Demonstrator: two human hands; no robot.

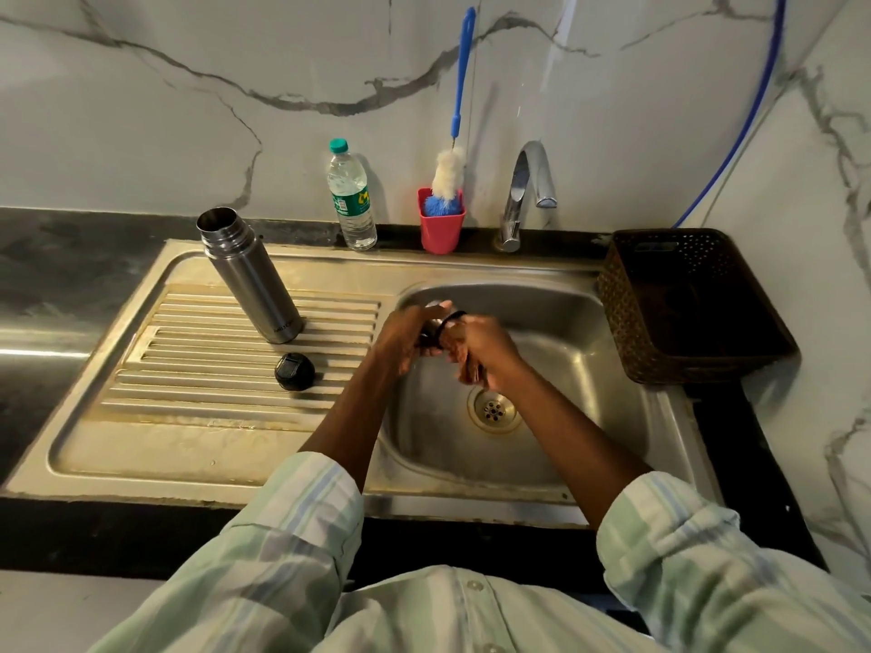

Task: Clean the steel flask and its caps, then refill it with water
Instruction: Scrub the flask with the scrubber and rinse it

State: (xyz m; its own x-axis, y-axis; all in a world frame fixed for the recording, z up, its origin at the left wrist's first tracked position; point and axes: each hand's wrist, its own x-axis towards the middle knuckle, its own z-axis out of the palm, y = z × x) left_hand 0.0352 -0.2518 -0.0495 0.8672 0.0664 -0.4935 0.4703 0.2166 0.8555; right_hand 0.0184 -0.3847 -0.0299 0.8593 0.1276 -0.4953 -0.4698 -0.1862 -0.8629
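The open steel flask (250, 275) stands upright on the ribbed drainboard (198, 369), left of the basin. A round black inner cap (294, 372) lies on the drainboard in front of it. Over the sink basin (565, 332) my left hand (405, 339) grips the steel outer cap (436, 322), mostly hidden by my fingers. My right hand (480, 351) is pressed against the cap's open end, its fingers curled by a black loop there. No water runs from the tap (523, 195).
A clear plastic water bottle (351, 195) stands at the wall behind the sink. Beside it a red cup (440, 228) holds a blue-handled bottle brush (455, 134). A dark woven basket (688, 304) sits to the right of the basin. The drain (494, 410) is open.
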